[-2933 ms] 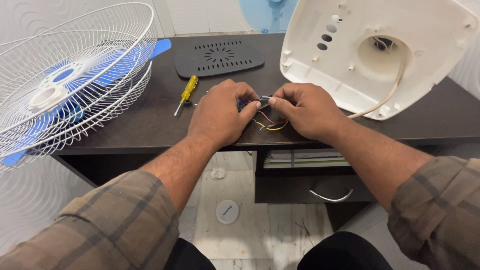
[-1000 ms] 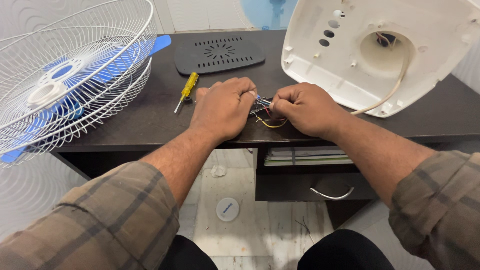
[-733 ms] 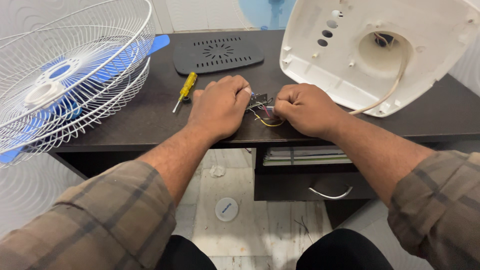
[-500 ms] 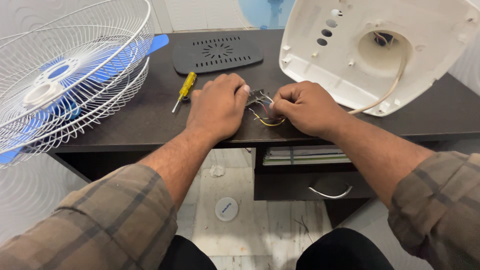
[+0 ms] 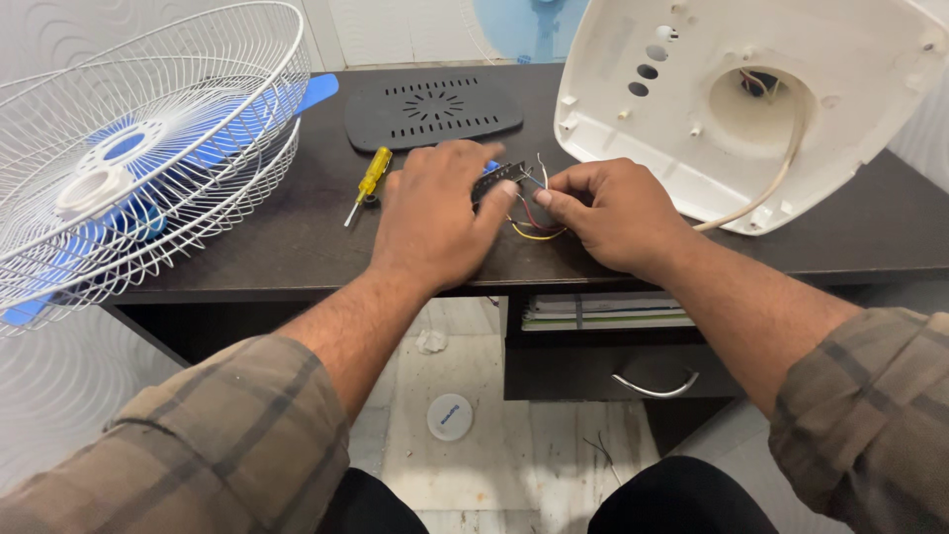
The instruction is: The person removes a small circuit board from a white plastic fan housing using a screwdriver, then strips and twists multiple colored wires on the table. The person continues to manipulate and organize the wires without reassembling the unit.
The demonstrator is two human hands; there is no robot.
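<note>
Head cam, looking down: left hand (image 5: 427, 222) pinches a small dark switch block (image 5: 497, 179) over the dark desk (image 5: 297, 237), and right hand (image 5: 615, 213) grips its coloured wires (image 5: 529, 220). Yellow screwdriver (image 5: 368, 181) lies just left, white fan base (image 5: 751, 99) behind, wire fan guard (image 5: 138, 148) far left.

The hands have drawn slightly apart since a few seconds ago, when they were bunched together over the wires near the desk's front edge. The left hand (image 5: 430, 222) now lifts a small dark part (image 5: 497, 180) clear into view, its fingers stretched toward the desk's back edge, while the right hand (image 5: 613, 213) pinches the wires (image 5: 529, 213), now fanned out between them.
</note>
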